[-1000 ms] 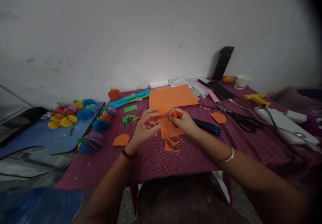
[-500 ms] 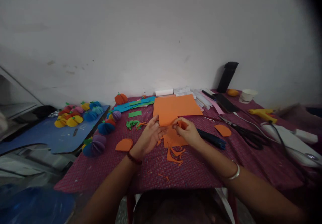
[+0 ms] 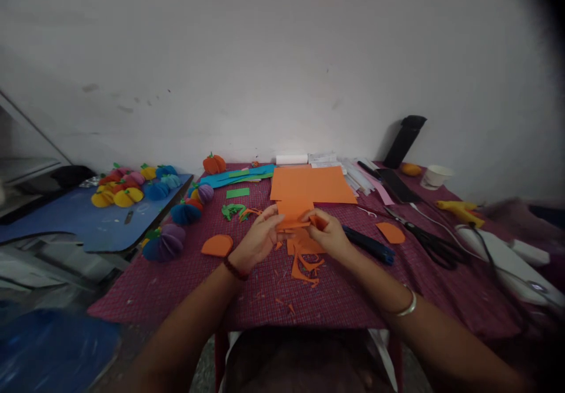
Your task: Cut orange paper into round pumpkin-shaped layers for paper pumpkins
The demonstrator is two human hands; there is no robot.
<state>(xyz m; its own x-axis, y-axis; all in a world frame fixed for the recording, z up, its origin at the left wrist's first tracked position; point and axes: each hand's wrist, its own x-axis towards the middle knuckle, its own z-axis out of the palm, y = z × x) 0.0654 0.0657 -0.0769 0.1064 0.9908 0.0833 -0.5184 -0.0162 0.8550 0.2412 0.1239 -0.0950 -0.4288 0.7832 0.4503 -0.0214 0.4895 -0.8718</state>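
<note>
Over the middle of the table, a folded piece of orange paper (image 3: 295, 212) is held between my two hands. My left hand (image 3: 256, 241) grips its left edge, thumb above and fingers below. My right hand (image 3: 332, 235) pinches its right edge with curled fingers. Beneath lie more orange paper and curled orange offcuts (image 3: 304, 269). Rounded orange paper cutouts (image 3: 217, 245) rest left of my left hand, and another orange cutout (image 3: 391, 233) lies right of my right hand. A large orange sheet (image 3: 322, 184) is spread behind.
Scissors (image 3: 435, 246), a dark blue tool (image 3: 369, 245), a yellow glue gun (image 3: 461, 209) and a paper cup (image 3: 436, 176) are on the right. Colourful paper pumpkins (image 3: 163, 243) stand at left, some on a blue board (image 3: 83, 228). Green scraps (image 3: 233, 210) lie near the left hand.
My left fingers have closed onto the orange paper, where they were spread before. The paper has tilted flatter between my hands. The view has shifted slightly.
</note>
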